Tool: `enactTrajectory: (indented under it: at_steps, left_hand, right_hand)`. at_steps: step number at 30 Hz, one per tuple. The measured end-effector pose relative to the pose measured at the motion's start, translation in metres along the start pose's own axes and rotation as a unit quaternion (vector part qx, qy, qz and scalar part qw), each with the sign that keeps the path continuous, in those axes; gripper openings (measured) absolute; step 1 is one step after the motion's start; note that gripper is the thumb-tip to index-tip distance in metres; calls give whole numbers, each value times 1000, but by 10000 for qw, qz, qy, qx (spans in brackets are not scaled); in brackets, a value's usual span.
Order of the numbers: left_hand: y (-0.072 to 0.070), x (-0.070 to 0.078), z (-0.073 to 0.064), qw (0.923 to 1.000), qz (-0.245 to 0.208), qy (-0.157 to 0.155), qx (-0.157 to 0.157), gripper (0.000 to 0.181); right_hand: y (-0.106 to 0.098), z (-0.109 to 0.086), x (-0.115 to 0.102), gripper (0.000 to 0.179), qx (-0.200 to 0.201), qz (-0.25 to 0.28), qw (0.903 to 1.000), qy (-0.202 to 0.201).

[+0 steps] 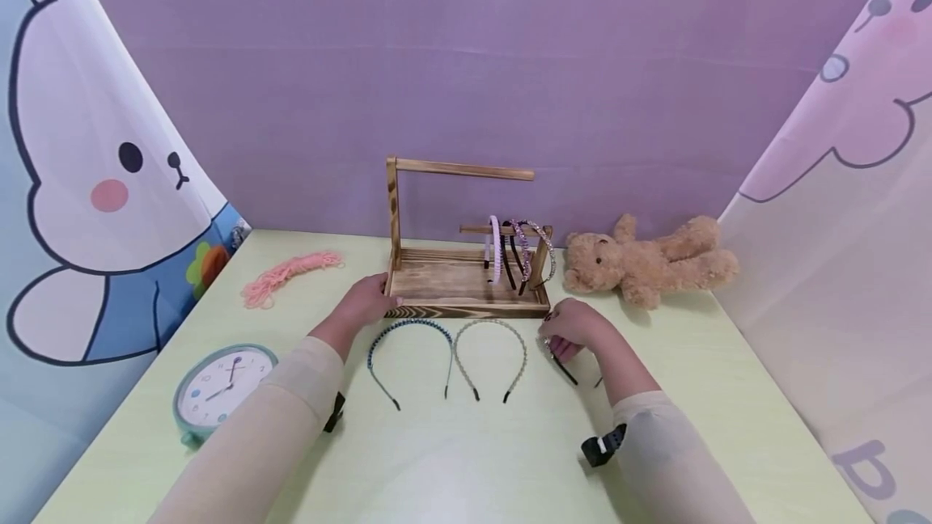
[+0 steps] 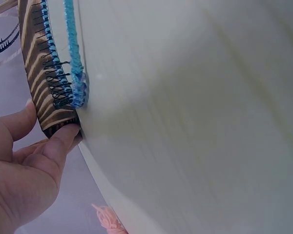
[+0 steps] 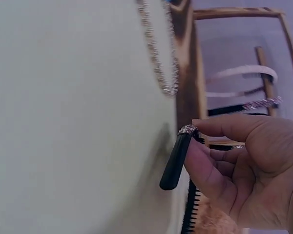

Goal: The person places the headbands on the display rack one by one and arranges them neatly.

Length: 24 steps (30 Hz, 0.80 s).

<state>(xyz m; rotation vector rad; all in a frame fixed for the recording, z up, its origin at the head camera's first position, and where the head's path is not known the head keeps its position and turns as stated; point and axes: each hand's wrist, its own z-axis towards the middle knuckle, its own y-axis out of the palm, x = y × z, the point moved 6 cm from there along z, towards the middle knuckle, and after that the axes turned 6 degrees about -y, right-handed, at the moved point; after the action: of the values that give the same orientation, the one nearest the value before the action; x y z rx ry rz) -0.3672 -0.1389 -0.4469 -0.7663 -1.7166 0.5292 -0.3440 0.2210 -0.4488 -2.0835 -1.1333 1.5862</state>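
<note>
The left hand [image 1: 367,302] grasps the front left corner of a brown, striped-grain wooden stand [image 1: 466,312], its thumb and fingers set against the end of the tray's front wall. That grip probably serves to steady the stand, since a corner offers an edge to close on and leaves the tray and rods unobstructed.

The right hand [image 1: 575,326] pinches a black headband with glittering stones [image 3: 171,168] between thumb and fingers, just beyond the stand's front right corner. The hold falls on the stone-set part, and a smooth dark end points away from the palm, perhaps so that the legs swing free. Whether the headband touches the pale green table [image 1: 451,475] cannot be told.

A blue beaded headband [image 1: 412,322] and a pale beaded headband [image 1: 491,321] lie side by side before the stand, arches toward it and tips toward the person, which likely makes the arches easy to take up. A light pink headband [image 1: 497,253] hangs on the short lower wooden rod [image 1: 474,229], with darker and glittering ones near the post to its right; the rod runs through their arches, so their own weight seems enough to hold them there.
</note>
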Motion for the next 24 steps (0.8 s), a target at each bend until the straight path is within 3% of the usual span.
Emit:
enactTrajectory:
  at_steps: [13,24]
  left_hand:
    - [0,-1,1,10000,-30,-28,12,63]
    - [-1,-1,2,10000,39,-4,38,65]
  right_hand:
    - [-59,-36,-31,30,429,757,9922,-889]
    - [-95,-50,-57,26,1225,1047,9777,-1346]
